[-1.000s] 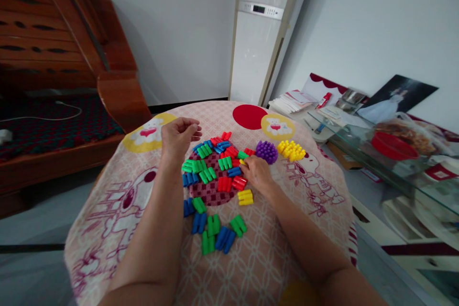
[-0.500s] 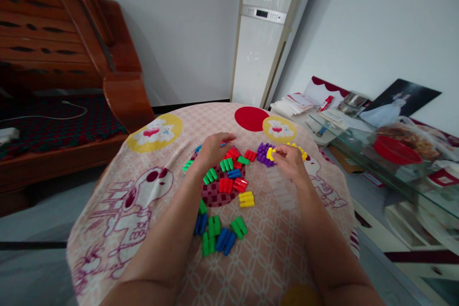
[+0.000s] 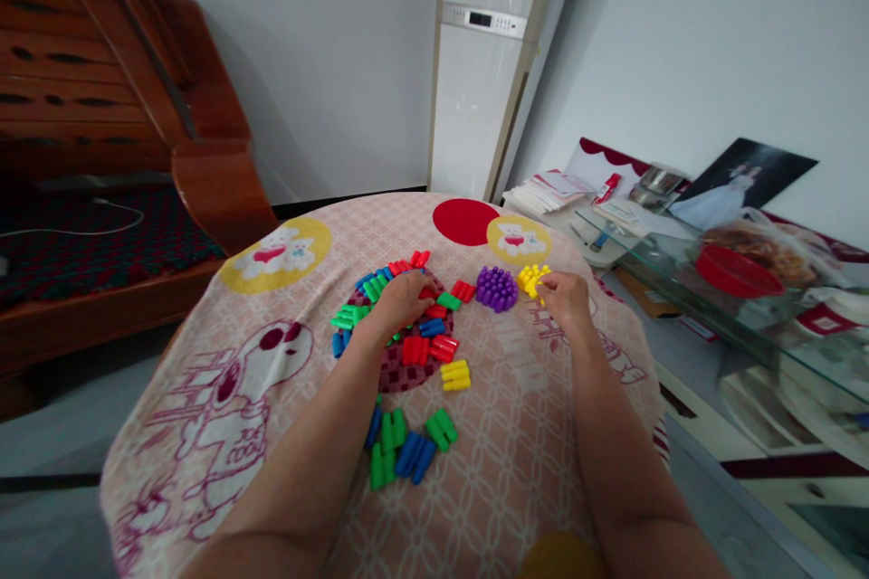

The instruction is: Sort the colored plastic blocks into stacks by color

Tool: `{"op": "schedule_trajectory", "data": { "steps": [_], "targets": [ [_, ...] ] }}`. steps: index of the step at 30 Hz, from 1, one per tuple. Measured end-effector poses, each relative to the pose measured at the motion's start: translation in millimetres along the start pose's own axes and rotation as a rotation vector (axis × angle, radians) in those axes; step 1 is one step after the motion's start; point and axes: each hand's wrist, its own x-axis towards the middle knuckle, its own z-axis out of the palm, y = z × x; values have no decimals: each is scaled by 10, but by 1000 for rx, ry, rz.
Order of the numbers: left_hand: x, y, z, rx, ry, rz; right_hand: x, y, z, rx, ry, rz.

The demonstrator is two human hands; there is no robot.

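Note:
On the round table, my left hand is among loose plastic blocks, its fingers closed at a red block. My right hand pinches a yellow block at the right edge of a yellow block cluster; the fingers partly cover that block. Left of this cluster, a purple block cluster stands with its pegs upward. Between my arms lie a yellow block, red blocks and a blue block. Closer to me are green blocks and blue blocks.
A patterned cloth covers the table. To the right, a glass shelf bears a red bowl and papers. A wooden bench stands at left, and a tall white cabinet unit behind the table.
My right hand has moved right, bringing the yellow block from in front of the purple cluster to the yellow cluster. My left hand has come down onto the red blocks. The view has shifted slightly.

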Motion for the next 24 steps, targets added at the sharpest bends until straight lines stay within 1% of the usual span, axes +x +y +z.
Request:
{"op": "schedule_trajectory", "data": {
  "steps": [4, 7, 9, 11, 12, 13, 14, 15, 18, 19, 21, 24],
  "targets": [
    [8, 2, 5, -9, -19, -13, -33, -73, 108, -150, -67, 25],
    [5, 14, -30, -32, -15, -15, -28, -62, 132, -149, -70, 34],
    [-6, 18, -76, -44, -8, -9, -16, -44, 110, -85, -9, 51],
    [-24, 4, -133, -34, 10, -22, -20, -65, 62, 38, 68, 51],
    [-34, -13, -163, -21, 24, -36, -37, -103, 35, 113, 93, 33],
    [-45, -38, -190, -8, 43, -56, -67, -163, 10, 191, 90, -5],
    [-55, -72, -215, 2, 67, -79, -110, -243, -9, 265, 51, -61],
    [-65, -113, -235, 7, 93, -102, -166, -340, -19, 327, -19, -131],
    [-87, -264, -267, 12, 147, -163, -358, -652, 3, 409, -336, -376],
    [-93, -317, -271, 22, 157, -180, -414, -735, 22, 407, -401, -435],
    [-106, -411, -278, 55, 165, -205, -497, -842, 60, 389, -464, -499],
    [-130, -506, -298, 88, 155, -237, -561, -891, 91, 376, -540, -514]
  ]
}}
